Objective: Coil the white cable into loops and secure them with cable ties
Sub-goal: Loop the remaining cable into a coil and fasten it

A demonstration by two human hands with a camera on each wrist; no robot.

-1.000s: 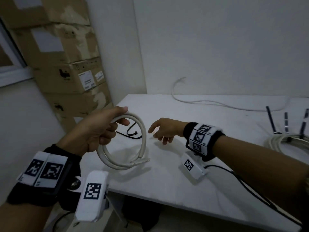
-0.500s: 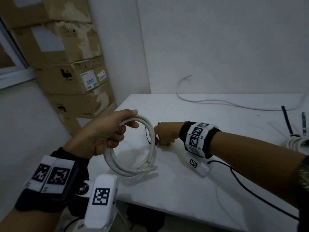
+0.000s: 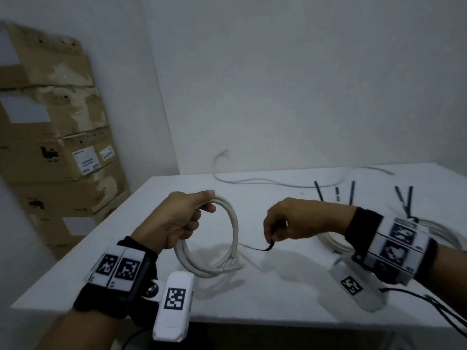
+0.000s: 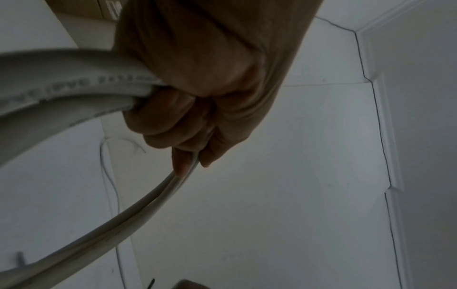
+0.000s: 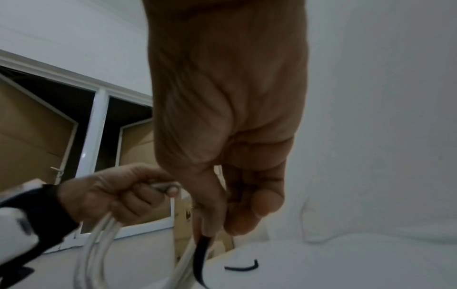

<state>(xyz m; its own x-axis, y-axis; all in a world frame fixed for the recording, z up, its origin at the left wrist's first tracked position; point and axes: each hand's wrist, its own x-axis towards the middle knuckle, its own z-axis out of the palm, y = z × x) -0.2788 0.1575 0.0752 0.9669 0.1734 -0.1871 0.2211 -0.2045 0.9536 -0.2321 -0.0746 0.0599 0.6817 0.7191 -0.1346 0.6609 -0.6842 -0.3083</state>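
Note:
My left hand (image 3: 177,221) grips a coil of white cable (image 3: 233,233) by its top left arc and holds it upright above the white table (image 3: 252,299). In the left wrist view the fingers (image 4: 173,117) curl round the cable loops (image 4: 61,88). My right hand (image 3: 285,221), to the right of the coil, pinches one end of a black cable tie (image 3: 262,248) between thumb and fingertips; the tie trails left toward the coil. In the right wrist view the black tie (image 5: 201,254) hangs down from the fingertips beside the cable loops (image 5: 99,244).
A loose white cable (image 3: 252,181) runs along the back of the table. Several black cable ties (image 3: 336,193) lie at the back right, beside another coil of white cable (image 3: 444,231). Cardboard boxes (image 3: 58,147) are stacked at the left against the wall.
My right hand has picked the black cable tie up off the table and drawn back to the right with it. The left hand keeps its hold on the coil.

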